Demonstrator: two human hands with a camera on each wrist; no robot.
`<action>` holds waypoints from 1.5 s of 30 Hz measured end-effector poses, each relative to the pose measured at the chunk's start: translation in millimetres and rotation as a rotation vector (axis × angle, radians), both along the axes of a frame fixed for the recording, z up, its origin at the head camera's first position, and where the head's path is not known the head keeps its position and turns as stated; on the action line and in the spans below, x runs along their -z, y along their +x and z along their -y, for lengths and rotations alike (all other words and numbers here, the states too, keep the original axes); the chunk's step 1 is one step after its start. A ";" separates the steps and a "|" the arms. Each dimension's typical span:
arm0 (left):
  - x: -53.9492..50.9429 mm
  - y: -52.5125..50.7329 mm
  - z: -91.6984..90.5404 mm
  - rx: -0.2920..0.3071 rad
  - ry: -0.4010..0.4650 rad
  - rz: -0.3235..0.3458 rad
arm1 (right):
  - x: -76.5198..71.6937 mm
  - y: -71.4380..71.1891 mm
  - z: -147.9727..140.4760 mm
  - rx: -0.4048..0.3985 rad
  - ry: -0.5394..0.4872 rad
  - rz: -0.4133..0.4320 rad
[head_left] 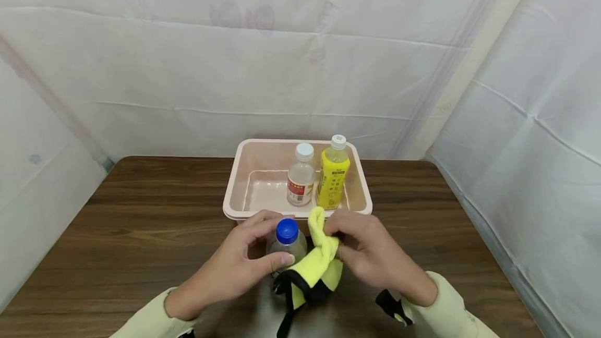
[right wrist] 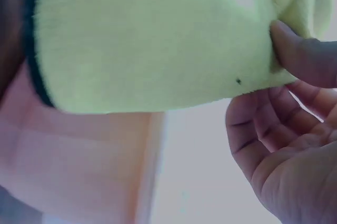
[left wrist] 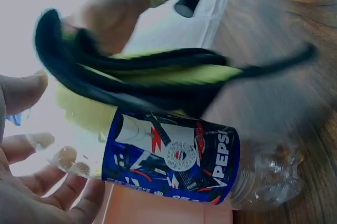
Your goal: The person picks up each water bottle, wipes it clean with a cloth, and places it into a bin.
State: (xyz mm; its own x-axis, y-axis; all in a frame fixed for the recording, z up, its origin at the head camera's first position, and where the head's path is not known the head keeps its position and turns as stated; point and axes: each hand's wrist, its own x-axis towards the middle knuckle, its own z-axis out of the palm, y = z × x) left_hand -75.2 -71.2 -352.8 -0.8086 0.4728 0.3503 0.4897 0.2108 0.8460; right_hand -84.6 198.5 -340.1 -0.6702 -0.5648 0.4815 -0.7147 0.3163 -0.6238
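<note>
A clear plastic Pepsi bottle [left wrist: 174, 155] with a blue cap [head_left: 287, 231] stands on the table in front of the bin. My left hand [head_left: 235, 262] holds its upper part, thumb on the near side and fingers round the far side. A yellow cloth with black edging [head_left: 313, 267] lies against the bottle's right side, partly covering it in the head view. My right hand [head_left: 371, 246] pinches the cloth's upper part between thumb and fingers, as the right wrist view also shows. A black strap dangles from the cloth's lower end.
A pale pink plastic bin [head_left: 228, 200] stands behind the hands at the table's far edge. Inside it are a white-capped clear bottle [head_left: 300, 179] and a yellow-labelled bottle [head_left: 332, 181]. Brown wood table [head_left: 141, 233]; white sheeting [head_left: 188, 67] hangs behind and at both sides.
</note>
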 end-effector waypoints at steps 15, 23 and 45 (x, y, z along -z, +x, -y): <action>-2.6 4.0 2.2 0.034 -0.013 0.043 | 11.3 -11.4 16.5 -0.011 0.101 -0.002; -8.9 7.9 3.8 0.046 -0.062 0.117 | 58.7 1.1 15.5 -0.005 0.333 0.076; -19.7 6.4 8.8 0.115 -0.178 -0.020 | 37.2 -9.4 19.3 -0.115 0.153 -0.026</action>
State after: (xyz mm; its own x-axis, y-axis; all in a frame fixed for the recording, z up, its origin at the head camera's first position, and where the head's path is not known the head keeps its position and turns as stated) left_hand -68.8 -80.0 -333.2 -0.7392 0.6176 0.2687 0.5358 0.2974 0.7903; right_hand -94.0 179.1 -377.3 -0.5853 -0.7050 0.4006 -0.7670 0.3211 -0.5555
